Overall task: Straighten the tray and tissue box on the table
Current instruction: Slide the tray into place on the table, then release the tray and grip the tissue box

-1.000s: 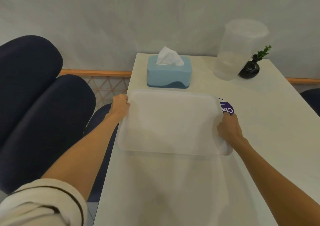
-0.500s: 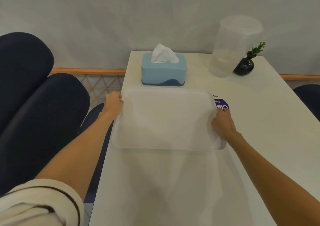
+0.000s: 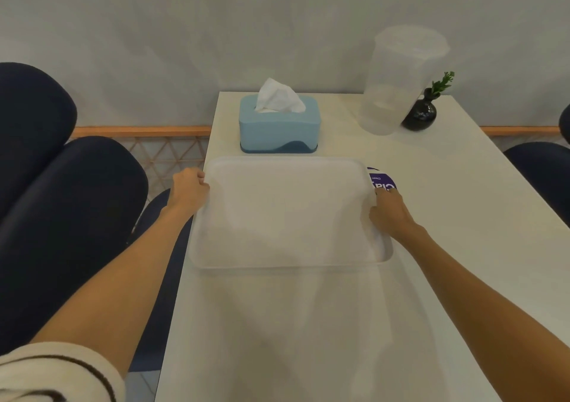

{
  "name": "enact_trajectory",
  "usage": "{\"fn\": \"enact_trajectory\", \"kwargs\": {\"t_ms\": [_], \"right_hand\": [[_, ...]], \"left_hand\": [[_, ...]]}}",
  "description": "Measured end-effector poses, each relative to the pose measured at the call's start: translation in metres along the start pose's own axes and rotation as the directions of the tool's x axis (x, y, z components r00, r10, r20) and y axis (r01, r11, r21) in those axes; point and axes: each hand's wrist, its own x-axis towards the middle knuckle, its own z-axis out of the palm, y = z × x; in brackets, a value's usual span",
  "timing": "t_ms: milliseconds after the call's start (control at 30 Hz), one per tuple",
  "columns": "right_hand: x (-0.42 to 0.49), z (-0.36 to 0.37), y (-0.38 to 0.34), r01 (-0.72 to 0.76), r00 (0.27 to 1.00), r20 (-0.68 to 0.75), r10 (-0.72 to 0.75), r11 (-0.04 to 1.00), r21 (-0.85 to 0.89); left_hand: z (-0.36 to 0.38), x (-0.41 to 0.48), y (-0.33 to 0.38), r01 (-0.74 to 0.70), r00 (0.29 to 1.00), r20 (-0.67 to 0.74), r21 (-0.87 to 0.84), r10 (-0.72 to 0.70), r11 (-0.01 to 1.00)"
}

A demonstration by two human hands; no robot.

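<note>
A white plastic tray (image 3: pixel 287 213) lies flat on the white worktop (image 3: pixel 447 216), close to its left edge. The left hand (image 3: pixel 188 189) is curled around the tray's left rim, and the right hand (image 3: pixel 389 213) grips the right rim, so both hands hold the tray. Just behind the tray sits a blue tissue box (image 3: pixel 279 125) with a white tissue (image 3: pixel 277 96) sticking up out of the top. A purple round sticker (image 3: pixel 382 181) peeks out from under the tray's right back corner. Farther back on the right stands a see-through plastic jug (image 3: pixel 398 77), and just beside it is a small black vase (image 3: pixel 421 113) with a green sprig. Dark blue chairs (image 3: pixel 61 204) stand to the left of the worktop.
</note>
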Motion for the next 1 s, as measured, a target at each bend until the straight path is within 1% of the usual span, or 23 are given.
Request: {"fn": "enact_trajectory", "kwargs": {"t_ms": [133,267,333,400,467,533,633,700,767,833,933,1000], "right_hand": [[0.01,-0.018,-0.009,0.029,0.998,-0.051,-0.029,1.0,-0.008],[0.044,-0.039,-0.034,0.168,0.983,-0.089,-0.163,0.985,0.051],[0.066,-0.044,-0.051,0.206,0.976,-0.096,-0.195,0.97,0.126],[0.088,-0.047,-0.069,0.215,0.975,-0.096,-0.198,0.951,0.222],[0.108,-0.045,-0.087,0.197,0.98,-0.078,-0.181,0.918,0.344],[0.125,-0.039,-0.103,0.149,0.988,-0.029,-0.154,0.869,0.473],[0.143,-0.024,-0.123,0.093,0.984,0.067,-0.167,0.791,0.605],[0.15,-0.012,-0.132,0.116,0.97,0.091,-0.225,0.758,0.641],[0.158,-0.004,-0.139,0.152,0.959,0.081,-0.273,0.731,0.665],[0.169,0.0,-0.144,0.164,0.949,0.09,-0.301,0.717,0.677],[0.186,0.003,-0.153,0.186,0.938,0.094,-0.334,0.713,0.676],[0.195,0.007,-0.161,0.202,0.934,0.084,-0.346,0.708,0.677]], "left_hand": [[-0.009,0.007,0.013,-0.018,1.0,-0.004,-0.085,0.018,0.996],[-0.019,0.028,0.044,-0.047,0.998,-0.044,-0.196,0.039,0.979],[-0.018,0.043,0.058,-0.023,0.998,-0.06,-0.298,0.005,0.954],[-0.012,0.058,0.072,0.029,0.997,-0.05,-0.411,-0.055,0.911],[-0.004,0.07,0.087,0.096,0.993,-0.013,-0.482,-0.117,0.871],[0.007,0.08,0.099,0.154,0.987,0.047,-0.526,-0.152,0.837],[0.025,0.09,0.106,0.176,0.984,0.111,-0.536,-0.138,0.825],[0.034,0.096,0.105,0.18,0.982,0.149,-0.505,-0.12,0.844],[0.041,0.103,0.103,0.176,0.981,0.166,-0.535,-0.101,0.827],[0.042,0.111,0.102,0.158,0.985,0.153,-0.591,-0.083,0.791],[0.04,0.127,0.096,0.105,0.993,0.112,-0.602,-0.046,0.791],[0.039,0.14,0.09,0.097,0.993,0.107,-0.604,-0.04,0.791]]}}
